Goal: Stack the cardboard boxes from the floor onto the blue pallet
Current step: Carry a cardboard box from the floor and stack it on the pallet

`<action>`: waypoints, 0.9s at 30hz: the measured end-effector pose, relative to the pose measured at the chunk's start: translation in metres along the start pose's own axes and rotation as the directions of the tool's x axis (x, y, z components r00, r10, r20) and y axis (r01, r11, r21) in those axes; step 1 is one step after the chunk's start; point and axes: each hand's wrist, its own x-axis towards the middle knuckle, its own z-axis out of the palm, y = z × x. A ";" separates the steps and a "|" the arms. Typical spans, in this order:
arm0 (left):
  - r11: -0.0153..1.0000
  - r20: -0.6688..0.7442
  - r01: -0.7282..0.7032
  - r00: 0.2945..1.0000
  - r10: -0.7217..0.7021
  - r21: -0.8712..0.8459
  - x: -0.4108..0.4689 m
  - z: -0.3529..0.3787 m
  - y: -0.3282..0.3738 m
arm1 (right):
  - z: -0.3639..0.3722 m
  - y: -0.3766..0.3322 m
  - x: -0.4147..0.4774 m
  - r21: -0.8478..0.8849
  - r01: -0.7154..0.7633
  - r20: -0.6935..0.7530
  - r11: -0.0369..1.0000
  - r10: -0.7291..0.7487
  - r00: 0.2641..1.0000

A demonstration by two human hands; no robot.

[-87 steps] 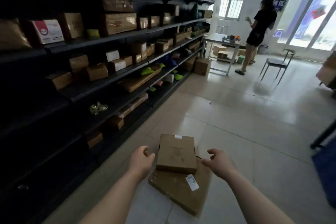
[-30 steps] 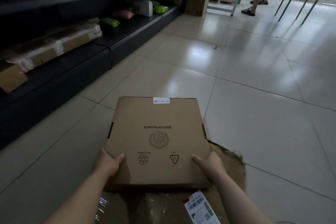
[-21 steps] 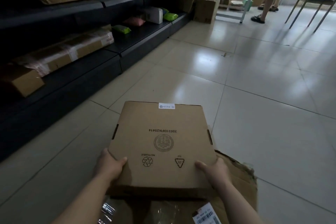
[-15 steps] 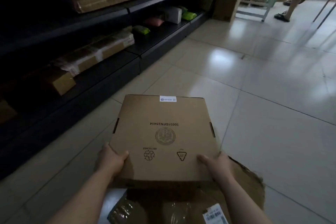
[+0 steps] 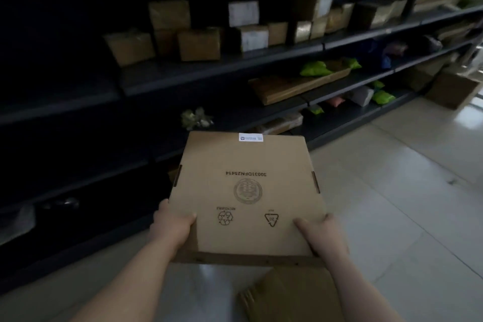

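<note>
- A flat, square cardboard box (image 5: 247, 191) is seen at the centre of the frame, held clear of the tiled floor (image 5: 392, 204) and roughly level, its far edge tipped slightly upward.
- The box is gripped at its near corners by both hands. The left hand (image 5: 171, 227) is clamped on the near left corner, thumb laid on the top face, remaining fingers hidden beneath.
- The right hand (image 5: 322, 234) is clamped on the near right corner in the same manner, thumb on top, fingers out of sight underneath.
- Printed marks are noted on the top face, upside down to the viewer: a code line, a round seal, a recycling symbol and a triangle mark. A small white label (image 5: 251, 137) is fixed at the far edge.
- A second piece of brown cardboard (image 5: 295, 295) is seen lying on the floor at the lower centre-right of the frame, below the held box and apart from it. Whether it is a box or a flattened sheet cannot be told.
- Dark shelving (image 5: 209, 70) is recorded across the upper and left parts of the frame, stocked with small cartons (image 5: 198, 43), a long flat parcel (image 5: 295, 85) and green packets (image 5: 313, 68).
- A larger carton (image 5: 452, 90) is noted standing on the floor at the right edge, at the shelving's far end.
</note>
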 end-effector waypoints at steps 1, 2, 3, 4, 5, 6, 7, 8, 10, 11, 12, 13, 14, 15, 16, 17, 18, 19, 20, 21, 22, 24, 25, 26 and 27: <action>1.000 -0.031 0.017 0.999 -0.018 -0.010 -0.013 -0.031 0.004 | -0.006 -0.023 -0.020 -0.017 0.036 0.026 0.999 -0.035 0.999; 0.999 -0.064 0.037 0.997 -0.039 -0.028 -0.027 -0.061 0.006 | -0.010 -0.045 -0.040 -0.029 0.074 0.051 0.997 -0.073 0.996; 0.997 -0.106 0.055 0.993 -0.060 -0.055 -0.045 -0.091 0.010 | -0.013 -0.067 -0.062 -0.033 0.109 0.081 0.994 -0.106 0.991; 0.994 -0.151 0.069 0.985 -0.080 -0.080 -0.064 -0.120 0.011 | -0.016 -0.087 -0.082 -0.040 0.143 0.113 0.989 -0.138 0.984; 0.991 -0.191 0.093 0.976 -0.110 -0.097 -0.082 -0.148 0.010 | -0.017 -0.107 -0.105 -0.053 0.181 0.144 0.982 -0.172 0.974; 0.987 -0.231 0.112 0.963 -0.137 -0.119 -0.102 -0.175 0.007 | -0.018 -0.126 -0.128 -0.068 0.225 0.178 0.972 -0.210 0.962; 0.980 -0.265 0.131 0.949 -0.169 -0.152 -0.122 -0.202 0.003 | -0.018 -0.144 -0.152 -0.075 0.268 0.211 0.960 -0.248 0.946; 0.971 -0.298 0.146 0.934 -0.198 -0.188 -0.141 -0.227 -0.004 | -0.015 -0.161 -0.175 -0.083 0.310 0.243 0.947 -0.283 0.928; 0.954 -0.371 0.176 0.892 -0.258 -0.241 -0.177 -0.277 -0.024 | -0.008 -0.194 -0.225 -0.103 0.406 0.307 0.908 -0.359 0.882; 0.945 -0.409 0.180 0.868 -0.283 -0.272 -0.196 -0.298 -0.034 | -0.001 -0.207 -0.251 -0.109 0.449 0.339 0.887 -0.391 0.856; 0.935 -0.448 0.174 0.841 -0.303 -0.308 -0.215 -0.319 -0.046 | 0.006 -0.219 -0.275 -0.101 0.489 0.368 0.866 -0.424 0.828; 0.924 -0.480 0.169 0.814 -0.328 -0.344 -0.233 -0.340 -0.058 | 0.015 -0.230 -0.300 -0.103 0.522 0.402 0.847 -0.444 0.801; 0.910 -0.510 0.168 0.782 -0.357 -0.379 -0.251 -0.360 -0.070 | 0.025 -0.240 -0.325 -0.113 0.553 0.433 0.826 -0.460 0.775; 0.894 -0.532 0.173 0.750 -0.392 -0.414 -0.271 -0.379 -0.083 | 0.037 -0.248 -0.350 -0.126 0.584 0.465 0.802 -0.473 0.748; 0.877 -0.550 0.181 0.717 -0.427 -0.445 -0.290 -0.398 -0.097 | 0.049 -0.255 -0.378 -0.139 0.614 0.503 0.777 -0.479 0.719; 0.860 -0.571 0.179 0.681 -0.459 -0.478 -0.309 -0.417 -0.111 | 0.062 -0.261 -0.405 -0.143 0.646 0.544 0.750 -0.485 0.684; 0.845 -0.590 0.168 0.647 -0.483 -0.508 -0.326 -0.436 -0.127 | 0.075 -0.265 -0.433 -0.141 0.672 0.583 0.727 -0.488 0.650; 0.831 -0.603 0.153 0.619 -0.502 -0.535 -0.343 -0.454 -0.145 | 0.089 -0.267 -0.461 -0.133 0.699 0.613 0.702 -0.496 0.615; 0.816 -0.613 0.135 0.595 -0.520 -0.562 -0.360 -0.471 -0.163 | 0.102 -0.268 -0.492 -0.125 0.725 0.639 0.678 -0.504 0.581; 0.799 -0.616 0.116 0.576 -0.538 -0.590 -0.377 -0.488 -0.180 | 0.116 -0.267 -0.520 -0.109 0.752 0.663 0.650 -0.516 0.542; 0.787 -0.624 0.101 0.552 -0.553 -0.608 -0.395 -0.506 -0.199 | 0.130 -0.265 -0.550 -0.095 0.772 0.687 0.629 -0.520 0.508; 0.765 -0.630 0.101 0.504 -0.590 -0.636 -0.429 -0.538 -0.237 | 0.161 -0.258 -0.605 -0.060 0.806 0.737 0.589 -0.518 0.434; 0.751 -0.623 0.112 0.487 -0.613 -0.651 -0.446 -0.553 -0.258 | 0.178 -0.252 -0.630 -0.046 0.821 0.756 0.569 -0.518 0.401; 0.739 -0.615 0.122 0.475 -0.630 -0.663 -0.462 -0.567 -0.278 | 0.193 -0.246 -0.654 -0.035 0.831 0.774 0.555 -0.511 0.374; 0.732 -0.612 0.132 0.462 -0.642 -0.669 -0.477 -0.580 -0.298 | 0.210 -0.239 -0.675 -0.010 0.838 0.795 0.545 -0.504 0.337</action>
